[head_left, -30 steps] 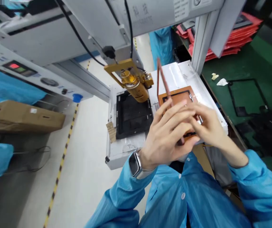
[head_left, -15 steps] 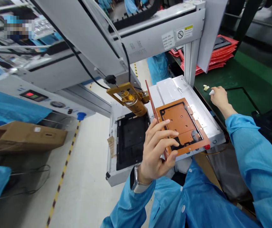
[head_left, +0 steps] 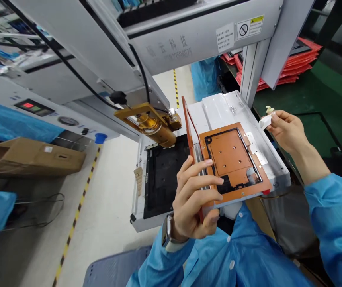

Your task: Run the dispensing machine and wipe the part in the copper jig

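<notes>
My left hand [head_left: 193, 201] is closed around the lower edge of a thin orange panel [head_left: 186, 119], which stands tilted up beside a flat orange fixture plate [head_left: 229, 159]. On the plate lies a thin black rectangular frame [head_left: 225, 184] with a dark lower corner. My right hand [head_left: 292, 129] pinches a crumpled white wipe [head_left: 266, 120] past the plate's right side, above the edge of the machine bed. Left of the raised panel, a second, black fixture plate [head_left: 161, 175] sits under a brass-coloured cylinder head [head_left: 160, 131].
The grey machine gantry [head_left: 194, 44] spans overhead. To the right, a green table [head_left: 335, 97] carries stacked red sleeves [head_left: 296, 65] and a small pale scrap [head_left: 269, 109]. A cardboard box [head_left: 33, 159] stands at left. A red button [head_left: 265, 192] is on the bed's front.
My right hand has lifted off the green table with the white wipe and come nearer the plate. My left hand stays at the raised panel. The camera view has shifted closer.
</notes>
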### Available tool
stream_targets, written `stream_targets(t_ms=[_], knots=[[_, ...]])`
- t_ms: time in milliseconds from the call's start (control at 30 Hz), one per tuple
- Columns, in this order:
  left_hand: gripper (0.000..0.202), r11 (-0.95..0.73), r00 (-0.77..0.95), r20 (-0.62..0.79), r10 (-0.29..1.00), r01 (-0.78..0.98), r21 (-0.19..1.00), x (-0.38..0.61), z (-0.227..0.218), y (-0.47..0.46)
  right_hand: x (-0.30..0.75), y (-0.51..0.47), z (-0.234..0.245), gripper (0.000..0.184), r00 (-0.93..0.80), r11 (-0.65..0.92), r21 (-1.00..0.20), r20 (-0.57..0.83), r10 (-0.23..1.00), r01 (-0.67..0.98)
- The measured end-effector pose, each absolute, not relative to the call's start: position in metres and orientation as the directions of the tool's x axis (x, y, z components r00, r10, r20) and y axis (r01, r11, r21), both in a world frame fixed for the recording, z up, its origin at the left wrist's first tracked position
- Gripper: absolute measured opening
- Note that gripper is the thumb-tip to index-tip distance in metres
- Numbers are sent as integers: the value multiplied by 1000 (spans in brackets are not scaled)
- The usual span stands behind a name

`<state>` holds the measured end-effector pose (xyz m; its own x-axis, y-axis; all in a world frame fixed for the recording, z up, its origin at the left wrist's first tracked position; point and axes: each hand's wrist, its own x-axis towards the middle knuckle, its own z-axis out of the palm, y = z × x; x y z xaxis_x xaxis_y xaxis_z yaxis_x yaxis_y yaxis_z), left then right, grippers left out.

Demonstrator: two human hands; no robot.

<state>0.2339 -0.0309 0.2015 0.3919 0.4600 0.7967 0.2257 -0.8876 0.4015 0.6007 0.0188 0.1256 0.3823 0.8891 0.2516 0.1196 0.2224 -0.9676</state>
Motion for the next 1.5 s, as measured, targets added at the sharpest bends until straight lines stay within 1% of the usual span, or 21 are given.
stream_targets(t_ms=[33, 67, 100, 200, 267, 400, 533, 733, 900, 1000, 1133, 1267, 1333, 1367, 1467, 1500], knots=[[38, -885, 373, 803, 464, 232, 403, 234, 201, -31, 582, 7, 134, 49, 378, 210, -976, 213, 901, 49], [38, -883, 353, 811, 466, 243, 402, 233, 199, -31, 563, -4, 141, 48, 378, 202, -979, 192, 906, 12], [39, -881, 330, 821, 466, 262, 395, 232, 198, -31, 543, -14, 148, 45, 380, 203, -979, 196, 904, 22], [42, -858, 285, 833, 474, 360, 366, 227, 193, -33, 489, -34, 157, 34, 359, 198, -967, 243, 901, 158], [43, -838, 275, 825, 494, 404, 367, 225, 191, -35, 459, -39, 155, 27, 308, 188, -950, 263, 914, 251], [40, -833, 205, 830, 519, 340, 437, 229, 192, -36, 414, -33, 141, 9, 178, 212, -915, 286, 942, 344], [37, -823, 135, 835, 533, 313, 475, 233, 193, -36, 389, -18, 128, 13, 123, 208, -877, 287, 950, 433], [39, -812, 106, 834, 541, 323, 486, 231, 192, -36, 374, -7, 117, 15, -5, 145, -814, 172, 985, 563], [38, -852, 85, 875, 477, 289, 436, 230, 188, -28, 372, -12, 126, 16, -61, 105, -752, 87, 994, 650], [38, -875, 81, 895, 439, 265, 405, 230, 187, -23, 372, -25, 132, 19, -104, 94, -774, 37, 994, 626], [41, -872, 73, 897, 435, 282, 400, 230, 186, -22, 375, -54, 133, 21, -156, 81, -842, -3, 988, 533], [42, -863, 62, 886, 459, 267, 429, 231, 185, -23, 385, -71, 135, 15, -212, 83, -889, -16, 977, 451], [41, -866, 54, 885, 462, 243, 437, 230, 184, -23, 394, -67, 139, 14, -191, 104, -906, 26, 981, 410], [41, -867, 55, 886, 461, 238, 437, 229, 184, -24, 398, -63, 141, 15, -146, 114, -909, 60, 988, 401], [43, -859, 69, 882, 466, 273, 433, 228, 185, -25, 401, -44, 142, 13, 78, 108, -894, 156, 985, 435], [42, -853, 72, 878, 472, 286, 435, 228, 186, -26, 399, -38, 141, 11, 128, 103, -887, 178, 976, 451]])
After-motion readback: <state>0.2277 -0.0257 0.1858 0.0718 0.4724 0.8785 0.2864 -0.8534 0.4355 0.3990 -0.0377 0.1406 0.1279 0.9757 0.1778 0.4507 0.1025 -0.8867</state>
